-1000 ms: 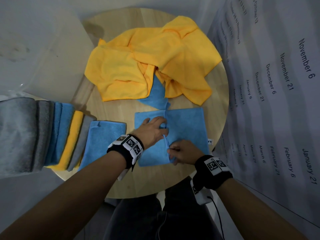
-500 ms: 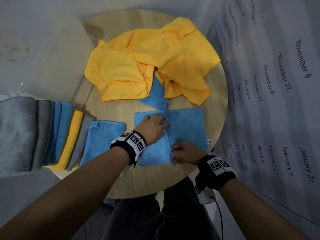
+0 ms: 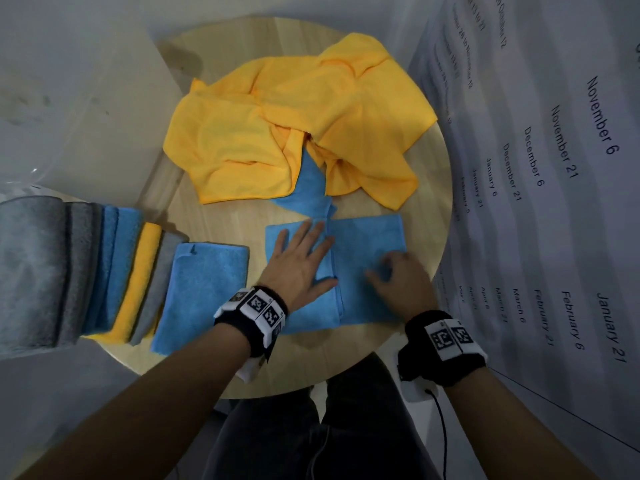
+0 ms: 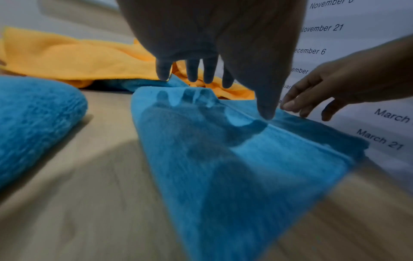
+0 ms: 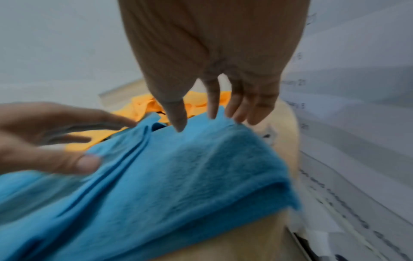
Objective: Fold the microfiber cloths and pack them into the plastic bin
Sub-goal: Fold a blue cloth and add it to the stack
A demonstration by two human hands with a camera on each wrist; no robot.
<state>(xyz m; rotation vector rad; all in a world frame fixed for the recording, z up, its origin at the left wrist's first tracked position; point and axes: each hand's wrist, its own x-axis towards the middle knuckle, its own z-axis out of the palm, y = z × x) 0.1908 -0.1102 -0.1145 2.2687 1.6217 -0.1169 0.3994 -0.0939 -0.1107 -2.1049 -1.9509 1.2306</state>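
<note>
Left hand (image 3: 300, 263) lies flat, fingers straight and spread, on the left half of the blue cloth (image 3: 367, 244); the left wrist view shows its thumb tip at the cloth's central seam while the other fingers hover above the fabric. Right hand (image 3: 403, 284) rests on the right half, fingers loosely bent with tips touching the fabric, gripping nothing. The blue cloth, partly folded with two flaps meeting at a central line, lies on the near part of the round wooden table (image 3: 214, 216). Cloths counted: one under the hands; one folded blue cloth (image 3: 204, 292) to its left near the table edge; one more blue cloth (image 3: 308, 188) partly hidden beneath the heap; two or so crumpled yellow cloths (image 3: 294, 126) piled at the far side, exact number not discernible. At far left a row of folded cloths (image 3: 69, 268) stands on edge: grey, blue, yellow, grey; whatever holds them cannot be made out. A sheet printed with dates (image 3: 554, 168) runs along the right. Compared with one second earlier, the right hand has let go of the flap edge it pinched and moved onto the right half, and the left hand has spread out flat.
</note>
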